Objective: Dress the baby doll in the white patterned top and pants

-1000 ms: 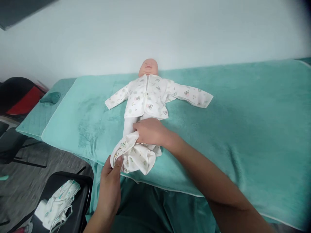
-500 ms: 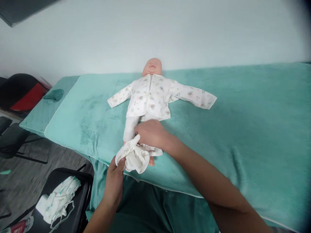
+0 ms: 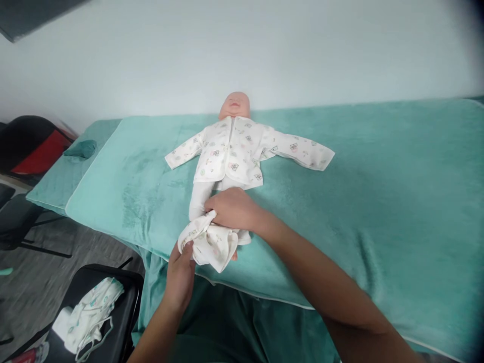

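A baby doll lies on its back, head toward the wall, dressed in a white printed jacket with both sleeves spread out. Bunched around its lower legs are white printed baby pants. My left hand pinches the near left edge of the pants, thumb on top. My right hand reaches over the doll's leg and grips the upper edge of the pants, its fingertips partly hidden. One white-covered leg shows beside my right hand; the feet are mostly covered by the cloth.
The doll rests on a green padded bed against a white wall. At the lower left, a black chair holds a crumpled white printed cloth and part of a bottle. Farther left stands a red and black chair.
My left hand has risen slightly with the pants' edge, and the cloth now covers more of the doll's feet. The whole view has shifted a little.
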### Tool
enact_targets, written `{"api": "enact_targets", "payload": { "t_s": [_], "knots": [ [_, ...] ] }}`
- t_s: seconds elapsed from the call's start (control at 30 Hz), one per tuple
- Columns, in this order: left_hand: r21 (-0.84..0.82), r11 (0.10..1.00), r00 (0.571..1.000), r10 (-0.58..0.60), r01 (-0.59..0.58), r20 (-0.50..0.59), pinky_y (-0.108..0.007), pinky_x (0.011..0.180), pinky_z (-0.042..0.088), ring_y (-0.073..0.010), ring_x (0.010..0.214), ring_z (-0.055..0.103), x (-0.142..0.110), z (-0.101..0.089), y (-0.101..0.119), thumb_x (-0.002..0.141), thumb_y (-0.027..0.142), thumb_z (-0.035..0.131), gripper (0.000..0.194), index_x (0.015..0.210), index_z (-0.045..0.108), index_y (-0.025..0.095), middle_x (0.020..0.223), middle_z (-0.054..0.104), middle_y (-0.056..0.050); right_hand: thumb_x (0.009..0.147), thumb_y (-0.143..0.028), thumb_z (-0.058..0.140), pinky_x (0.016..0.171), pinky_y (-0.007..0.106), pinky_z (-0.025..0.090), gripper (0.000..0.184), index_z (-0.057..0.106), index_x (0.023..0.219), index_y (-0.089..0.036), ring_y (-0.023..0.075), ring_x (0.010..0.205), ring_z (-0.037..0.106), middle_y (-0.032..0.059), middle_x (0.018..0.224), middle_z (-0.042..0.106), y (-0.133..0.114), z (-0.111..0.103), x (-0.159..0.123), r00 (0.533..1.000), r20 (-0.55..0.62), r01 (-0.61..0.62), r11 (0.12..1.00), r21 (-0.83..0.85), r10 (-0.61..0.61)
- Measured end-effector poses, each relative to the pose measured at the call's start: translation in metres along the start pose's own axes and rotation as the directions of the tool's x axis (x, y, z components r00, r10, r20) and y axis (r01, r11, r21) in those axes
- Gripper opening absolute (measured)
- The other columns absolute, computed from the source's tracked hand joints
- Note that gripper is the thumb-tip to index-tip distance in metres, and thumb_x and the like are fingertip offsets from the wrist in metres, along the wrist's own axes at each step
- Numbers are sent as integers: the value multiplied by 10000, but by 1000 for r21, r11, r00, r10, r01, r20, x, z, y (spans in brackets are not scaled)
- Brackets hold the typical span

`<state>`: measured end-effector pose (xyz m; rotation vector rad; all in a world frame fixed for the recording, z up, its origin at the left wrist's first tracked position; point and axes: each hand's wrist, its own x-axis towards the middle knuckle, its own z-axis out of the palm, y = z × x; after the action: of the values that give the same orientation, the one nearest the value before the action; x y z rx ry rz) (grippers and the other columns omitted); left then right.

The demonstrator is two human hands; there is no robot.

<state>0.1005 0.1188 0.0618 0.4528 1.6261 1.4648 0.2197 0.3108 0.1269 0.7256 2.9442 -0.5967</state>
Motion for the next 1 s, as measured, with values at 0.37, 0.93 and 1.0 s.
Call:
{"api": "enact_targets", "payload": {
  "t_s": [0.37,0.93,1.0],
  "knots": [
    [344,876,933,361,-339,2,-330,826,491,-219,911,638,71,1,15,918,555,607,369,1043,659,211,962,703,-40,957,-447,559,684,309,366,267,682,1026,-219,243,928,696,45,1032,769,21,-8,-6,996,-42,87,966,243,-79],
    [537,533,726,642,-654,247,-276,699,409,-180,745,584,184,38,63,864,472,643,286,871,647,187,768,669,-21,881,-176,511,775,286,430,271,693,1081,-162,231,957,687,94,1075,765,18,2,6,966,-190,-102,931,350,177],
    [470,576,719,662,-669,213,-273,683,405,-165,716,555,185,44,61,901,498,601,317,838,625,188,732,634,-14,874,-171,521,794,298,444,300,675,1130,-150,241,973,689,107,1096,760,17,1,6,962,-191,-121,928,352,197]
  ]
}}
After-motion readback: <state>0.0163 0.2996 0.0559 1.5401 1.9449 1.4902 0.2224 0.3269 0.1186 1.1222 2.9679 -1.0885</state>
